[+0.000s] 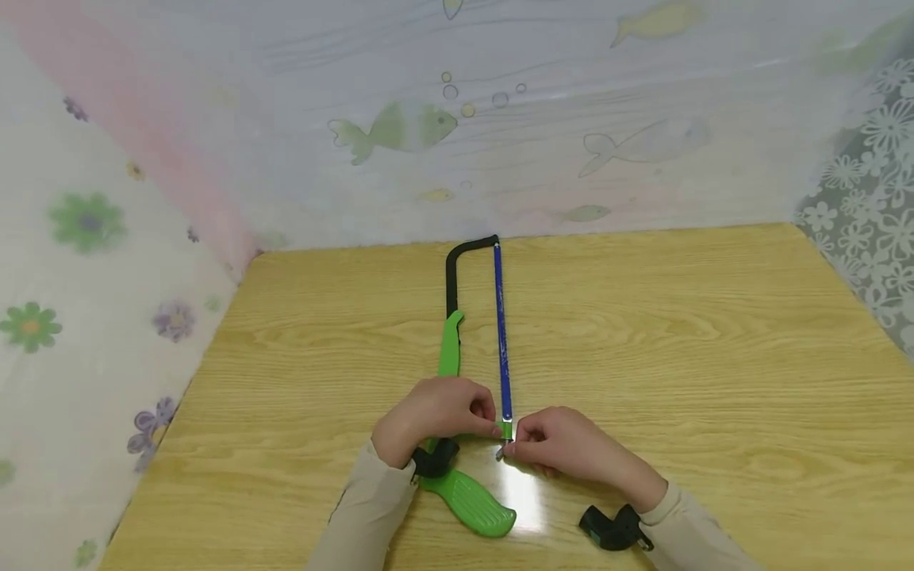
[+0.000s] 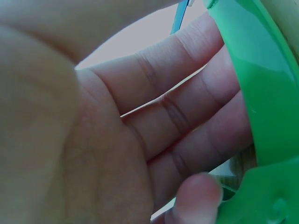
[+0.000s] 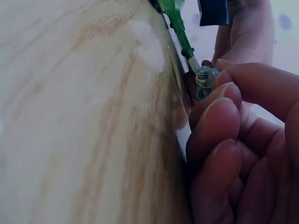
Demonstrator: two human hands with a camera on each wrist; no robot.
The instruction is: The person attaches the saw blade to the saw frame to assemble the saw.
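Note:
A hacksaw with a green handle (image 1: 477, 505), a black front frame (image 1: 451, 287) and a blue blade (image 1: 503, 333) lies on the table. My left hand (image 1: 437, 406) holds its green frame near the blade's lower end, the thumb reaching the blade holder. In the left wrist view, fingers (image 2: 182, 84) run up to the green frame (image 2: 261, 93). With thumb and fingertips, my right hand (image 1: 571, 444) pinches a small metal wing nut (image 3: 213, 74) on a threaded bolt (image 3: 203, 73) below the blade. The fingers partly hide the nut.
The wooden table (image 1: 678, 333) meets a fish-printed wall covering (image 1: 571, 190) behind the saw's tip. A flower-patterned covering (image 1: 93, 317) borders the left side. Black camera mounts sit on both wrists, the right one (image 1: 610, 529) close to the tabletop.

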